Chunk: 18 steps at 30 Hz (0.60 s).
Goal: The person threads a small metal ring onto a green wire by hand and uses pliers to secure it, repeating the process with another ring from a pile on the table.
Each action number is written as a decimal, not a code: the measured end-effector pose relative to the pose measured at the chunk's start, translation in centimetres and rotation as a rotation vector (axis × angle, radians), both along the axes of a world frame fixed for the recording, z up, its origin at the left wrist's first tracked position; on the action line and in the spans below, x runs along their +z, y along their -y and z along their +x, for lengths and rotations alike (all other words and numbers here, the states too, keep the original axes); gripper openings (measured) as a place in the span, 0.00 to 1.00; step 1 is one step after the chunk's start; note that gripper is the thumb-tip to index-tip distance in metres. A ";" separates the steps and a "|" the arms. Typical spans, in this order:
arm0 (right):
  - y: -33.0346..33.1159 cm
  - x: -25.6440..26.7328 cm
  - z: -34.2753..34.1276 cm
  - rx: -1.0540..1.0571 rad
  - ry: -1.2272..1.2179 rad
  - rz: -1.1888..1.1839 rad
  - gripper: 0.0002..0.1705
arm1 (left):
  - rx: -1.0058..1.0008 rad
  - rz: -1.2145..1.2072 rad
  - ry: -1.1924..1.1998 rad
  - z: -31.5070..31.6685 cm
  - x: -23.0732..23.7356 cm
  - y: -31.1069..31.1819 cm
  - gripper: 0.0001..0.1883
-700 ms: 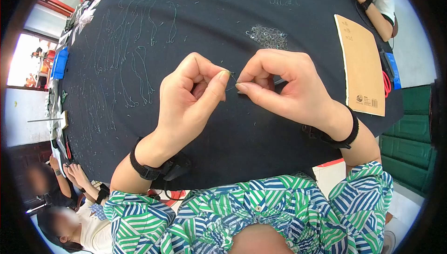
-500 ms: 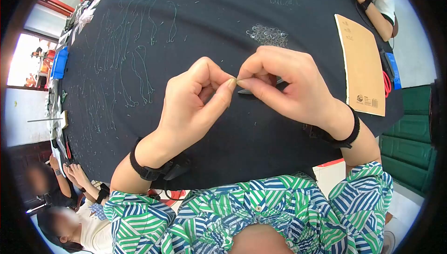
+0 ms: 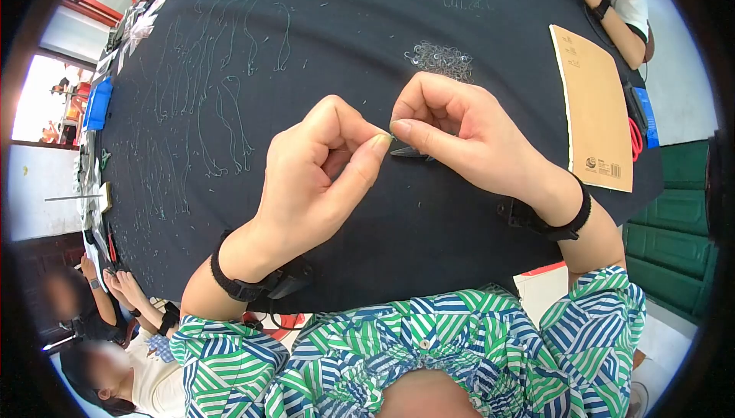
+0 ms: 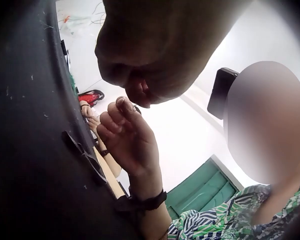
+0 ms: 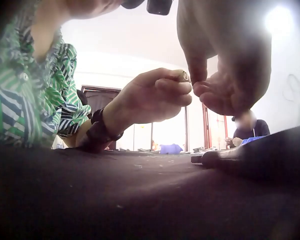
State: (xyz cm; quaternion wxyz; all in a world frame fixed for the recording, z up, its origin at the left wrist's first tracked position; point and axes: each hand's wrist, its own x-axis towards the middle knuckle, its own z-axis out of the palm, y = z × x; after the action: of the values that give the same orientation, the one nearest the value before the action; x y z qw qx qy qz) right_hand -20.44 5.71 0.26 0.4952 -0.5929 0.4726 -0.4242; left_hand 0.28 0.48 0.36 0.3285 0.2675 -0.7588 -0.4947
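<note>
Near the middle of the dark cloth, my left hand (image 3: 318, 169) pinches a small fishhook (image 5: 185, 76) between thumb and index finger. Its curved bend shows beyond the fingertips in the right wrist view. My right hand (image 3: 478, 131) meets it from the right, thumb and index fingertip together on a thin green line (image 3: 392, 137). Most of the line is hidden by the fingers. Under the right hand lies a pair of snips (image 3: 409, 152), its pointed blades showing on the cloth. Just beyond the hands is a heap of fishhooks (image 3: 440, 60).
Green lines with hooks (image 3: 230, 127) are spread over the left of the black cloth (image 3: 429, 242). A brown notebook (image 3: 597, 112) lies at the right, beside red-handled scissors (image 3: 635, 138). Other people sit around the table, one person's arm (image 3: 620, 27) at the far right.
My left hand has moved slightly right, so the fingertips of both hands come close together. The right hand has shifted a little and uncovers more of the snips' blades.
</note>
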 end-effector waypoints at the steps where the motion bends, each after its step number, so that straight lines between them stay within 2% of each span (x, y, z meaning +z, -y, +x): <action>1: 0.0 0.1 0.0 -0.012 -0.020 -0.027 0.06 | 0.006 0.000 -0.004 0.0 0.1 0.0 0.05; 11: -0.1 0.8 -0.5 -0.050 -0.166 -0.241 0.06 | 0.051 -0.014 -0.019 0.0 0.4 0.7 0.06; 18: -0.2 0.8 -0.3 -0.081 -0.160 -0.284 0.05 | 0.015 0.083 -0.061 0.1 0.1 0.8 0.06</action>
State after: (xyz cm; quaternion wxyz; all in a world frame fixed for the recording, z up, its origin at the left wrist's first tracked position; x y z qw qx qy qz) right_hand -20.76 5.89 1.05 0.3498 -0.6691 0.4695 -0.4578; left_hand 0.42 -0.32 0.43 0.3438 0.2715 -0.7253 -0.5310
